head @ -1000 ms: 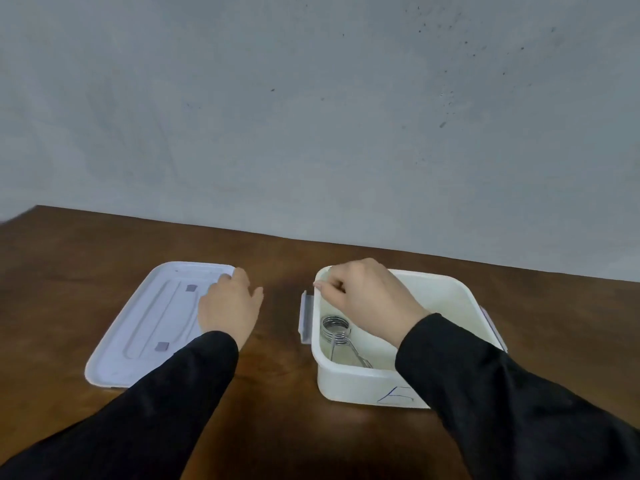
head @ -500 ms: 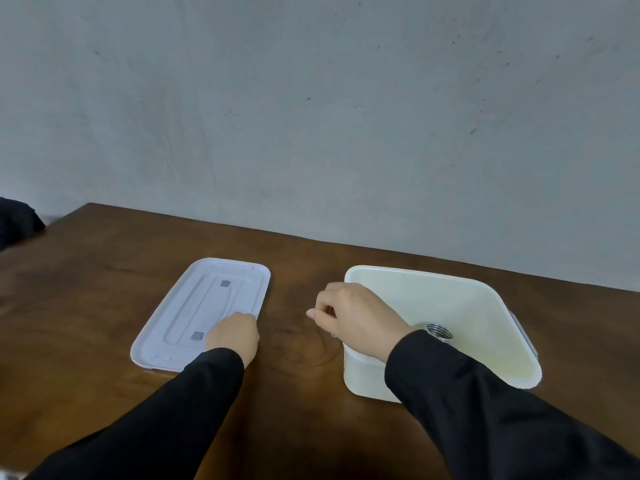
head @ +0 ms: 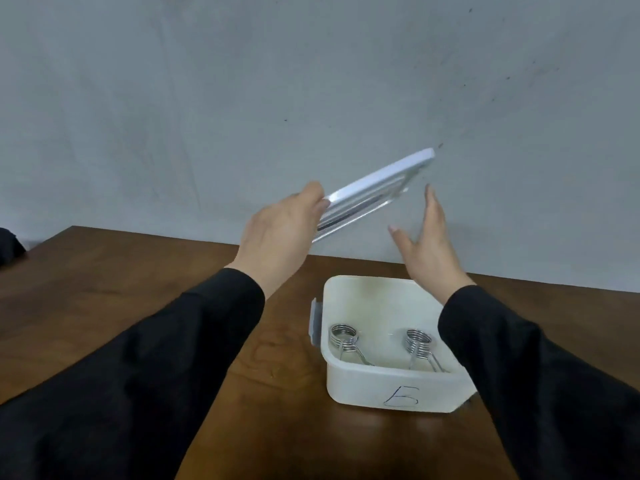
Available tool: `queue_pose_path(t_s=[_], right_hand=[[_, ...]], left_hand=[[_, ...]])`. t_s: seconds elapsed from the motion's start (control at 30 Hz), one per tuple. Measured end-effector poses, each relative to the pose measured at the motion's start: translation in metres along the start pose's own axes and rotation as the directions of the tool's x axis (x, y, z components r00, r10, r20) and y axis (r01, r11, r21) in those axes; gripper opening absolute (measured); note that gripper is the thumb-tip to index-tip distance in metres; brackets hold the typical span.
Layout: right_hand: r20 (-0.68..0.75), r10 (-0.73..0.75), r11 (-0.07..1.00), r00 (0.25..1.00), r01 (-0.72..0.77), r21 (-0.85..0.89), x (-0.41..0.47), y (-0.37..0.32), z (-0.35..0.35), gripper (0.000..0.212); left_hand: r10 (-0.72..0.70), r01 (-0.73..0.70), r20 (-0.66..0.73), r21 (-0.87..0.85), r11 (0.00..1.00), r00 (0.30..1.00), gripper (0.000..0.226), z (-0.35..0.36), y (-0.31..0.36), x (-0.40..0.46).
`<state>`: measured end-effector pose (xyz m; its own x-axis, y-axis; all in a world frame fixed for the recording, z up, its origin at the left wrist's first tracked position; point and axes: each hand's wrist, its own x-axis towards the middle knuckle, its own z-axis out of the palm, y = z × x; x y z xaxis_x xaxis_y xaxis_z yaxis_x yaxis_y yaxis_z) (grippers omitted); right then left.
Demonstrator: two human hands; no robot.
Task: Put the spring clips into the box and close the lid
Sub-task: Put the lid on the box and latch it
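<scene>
A white plastic box point(head: 360, 292) marked with a handwritten letter stands open on the brown table. Two metal spring clips lie inside near its front wall, one on the left point(head: 343, 337) and one on the right point(head: 419, 341). My left hand point(head: 280, 233) grips the near end of the white lid point(head: 377, 188) and holds it tilted in the air above and behind the box. My right hand point(head: 427, 247) is raised beside the lid's lower edge with fingers spread, not touching it.
A grey latch point(head: 314, 320) hangs on the box's left side. The wooden table point(head: 104, 289) stretches left and in front of the box. A dark object point(head: 8, 245) sits at the far left edge. A grey wall rises behind.
My left hand has lifted the lid off the table and swung it up to the right. My right hand has let go of the box and risen toward the lid.
</scene>
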<state>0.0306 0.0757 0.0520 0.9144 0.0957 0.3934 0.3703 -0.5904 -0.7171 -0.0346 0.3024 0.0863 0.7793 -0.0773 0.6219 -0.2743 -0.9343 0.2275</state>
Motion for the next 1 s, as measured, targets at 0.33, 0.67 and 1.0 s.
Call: queue_pose_path(t_s=[0.33, 0.67, 1.0], right_hand=[[-0.153, 0.131, 0.968, 0.979, -0.093, 0.233, 0.004, 0.051, -0.107, 0.047], [0.041, 0.388, 0.909, 0.921, -0.389, 0.147, -0.047, 0.101, -0.096, 0.037], [0.111, 0.539, 0.838, 0.835, -0.518, -0.171, -0.071, 0.140, -0.089, 0.050]], left_hand=[[-0.128, 0.142, 0.064, -0.548, 0.825, 0.990, 0.036, -0.027, 0.052, 0.060], [-0.482, 0.718, 0.532, -0.530, 0.451, 0.696, 0.041, 0.083, 0.003, 0.013], [-0.530, 0.663, 0.412, -0.333, 0.670, 0.742, 0.032, 0.123, 0.019, -0.014]])
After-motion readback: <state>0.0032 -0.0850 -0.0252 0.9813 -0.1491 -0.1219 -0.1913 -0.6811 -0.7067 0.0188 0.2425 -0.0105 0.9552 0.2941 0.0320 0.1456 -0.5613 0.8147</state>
